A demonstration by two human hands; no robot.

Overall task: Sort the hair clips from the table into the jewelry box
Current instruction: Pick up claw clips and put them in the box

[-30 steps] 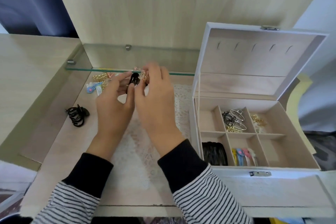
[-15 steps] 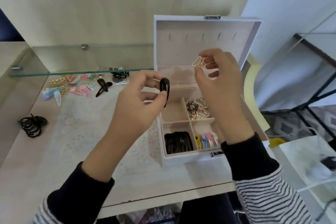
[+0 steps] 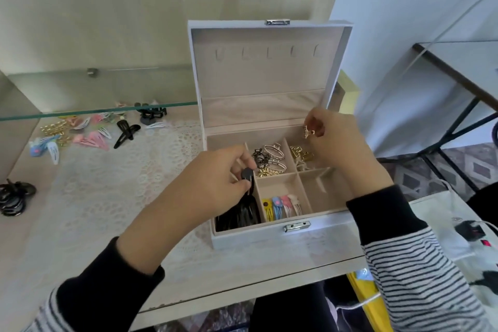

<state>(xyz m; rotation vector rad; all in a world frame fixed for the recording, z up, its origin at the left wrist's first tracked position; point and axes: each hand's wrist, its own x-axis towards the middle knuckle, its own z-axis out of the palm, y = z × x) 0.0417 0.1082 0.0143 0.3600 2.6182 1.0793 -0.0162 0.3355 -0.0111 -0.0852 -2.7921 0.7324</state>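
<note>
Left hand (image 3: 215,178): pinches black snap clip (image 3: 248,179) over jewelry box (image 3: 269,237) near-left compartment.
Right hand (image 3: 336,140): pinches small gold claw clip (image 3: 308,131) above far-right compartment.

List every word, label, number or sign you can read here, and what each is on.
No text here can be read.
White bag: a small round mark, too small to read.
Jewelry box: no lettering shows; its metal clasp looks plain.
Black snap clip in the left hand, gold claw clip in the right hand: no print shows.
</note>
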